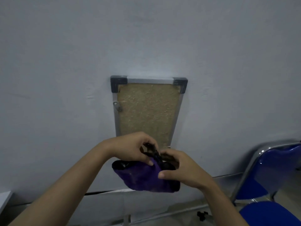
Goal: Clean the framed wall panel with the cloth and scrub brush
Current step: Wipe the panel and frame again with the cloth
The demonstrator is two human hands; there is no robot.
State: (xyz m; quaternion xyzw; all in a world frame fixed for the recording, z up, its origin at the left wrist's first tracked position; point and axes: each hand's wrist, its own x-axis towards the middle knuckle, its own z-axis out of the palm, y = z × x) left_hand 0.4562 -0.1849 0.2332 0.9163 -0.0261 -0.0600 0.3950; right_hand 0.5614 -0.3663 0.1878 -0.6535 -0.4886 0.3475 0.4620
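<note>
Between both hands, purple cloth and dark object, probably scrub brush, bunched together. Left hand and right hand close together, both pinching bundle. Risk: brush slipping free during regrip, dropping to floor. Framed wall panel just above and beyond hands, untouched.
</note>
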